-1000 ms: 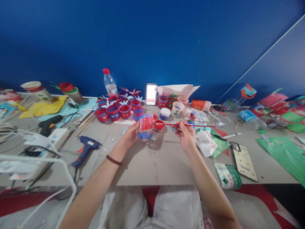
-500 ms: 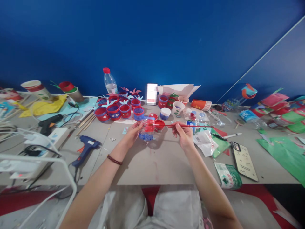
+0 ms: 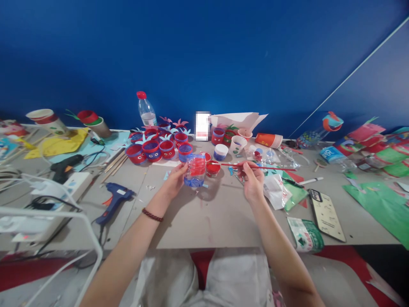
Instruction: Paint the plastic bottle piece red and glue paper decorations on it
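My left hand (image 3: 175,179) grips a clear plastic cup (image 3: 195,171), which looks like a cut bottle base, with red paint across its side and blue at its rim and bottom. In my right hand (image 3: 253,179) is a red paintbrush (image 3: 271,167), held level with its tip pointing left toward the cup. The tip is close to a small open tub of red paint (image 3: 212,169) behind the cup; whether it touches anything I cannot tell. Near the tub stands a white-lidded jar (image 3: 221,152). Painted red and blue cups with paper leaves and eyes (image 3: 151,150) cluster behind my left hand.
A blue glue gun (image 3: 116,200) and a white power strip (image 3: 68,204) with cables lie at left. At right are crumpled white paper (image 3: 277,191), a phone (image 3: 327,216) and a green packet (image 3: 305,234). A capped bottle (image 3: 146,110) stands near the blue wall.
The brush has moved right, its tip leaving the cup's side for the area by the red paint tub. My right hand shifted right. The cup turned slightly, showing its red band.
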A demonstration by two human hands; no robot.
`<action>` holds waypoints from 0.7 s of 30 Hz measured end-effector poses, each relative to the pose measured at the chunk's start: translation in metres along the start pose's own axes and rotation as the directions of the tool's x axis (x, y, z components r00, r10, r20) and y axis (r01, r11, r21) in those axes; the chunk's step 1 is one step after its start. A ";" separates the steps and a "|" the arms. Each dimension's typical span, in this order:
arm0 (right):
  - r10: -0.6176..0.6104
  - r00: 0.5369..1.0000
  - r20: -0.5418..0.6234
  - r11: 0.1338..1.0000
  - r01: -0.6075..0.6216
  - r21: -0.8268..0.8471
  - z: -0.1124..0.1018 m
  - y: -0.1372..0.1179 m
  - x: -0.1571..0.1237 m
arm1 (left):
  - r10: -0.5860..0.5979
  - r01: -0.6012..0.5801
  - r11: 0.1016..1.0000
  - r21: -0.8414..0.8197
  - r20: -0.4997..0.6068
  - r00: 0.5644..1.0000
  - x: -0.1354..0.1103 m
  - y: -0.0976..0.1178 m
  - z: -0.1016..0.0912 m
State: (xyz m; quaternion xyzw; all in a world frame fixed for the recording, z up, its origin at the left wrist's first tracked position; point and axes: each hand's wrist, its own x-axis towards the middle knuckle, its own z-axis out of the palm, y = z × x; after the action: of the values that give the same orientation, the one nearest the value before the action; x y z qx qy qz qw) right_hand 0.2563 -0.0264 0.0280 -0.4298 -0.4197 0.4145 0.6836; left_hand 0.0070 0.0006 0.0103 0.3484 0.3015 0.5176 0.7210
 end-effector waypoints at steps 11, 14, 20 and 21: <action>-0.075 0.976 0.203 0.995 0.087 -0.052 0.005 0.010 -0.008 | 0.059 -0.021 0.987 0.156 -0.241 0.969 0.007 -0.009 0.002; -0.069 0.981 0.184 0.992 0.087 -0.093 0.005 0.008 -0.007 | 0.051 -0.013 0.987 0.158 -0.241 0.969 0.007 -0.008 0.002; -0.083 0.990 0.111 0.989 0.095 -0.110 0.003 0.003 -0.003 | 0.067 -0.042 0.990 0.133 -0.191 0.979 0.006 -0.007 0.000; -0.091 0.991 0.094 0.989 0.101 -0.110 0.002 0.002 -0.002 | 0.064 -0.040 0.990 0.132 -0.179 0.982 0.005 -0.006 0.001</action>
State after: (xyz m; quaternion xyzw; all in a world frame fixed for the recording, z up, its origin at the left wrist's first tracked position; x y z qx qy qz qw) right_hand 0.2531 -0.0274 0.0259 -0.4287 -0.4931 0.3748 0.6577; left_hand 0.0119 0.0039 0.0057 0.3526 0.3896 0.5458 0.6527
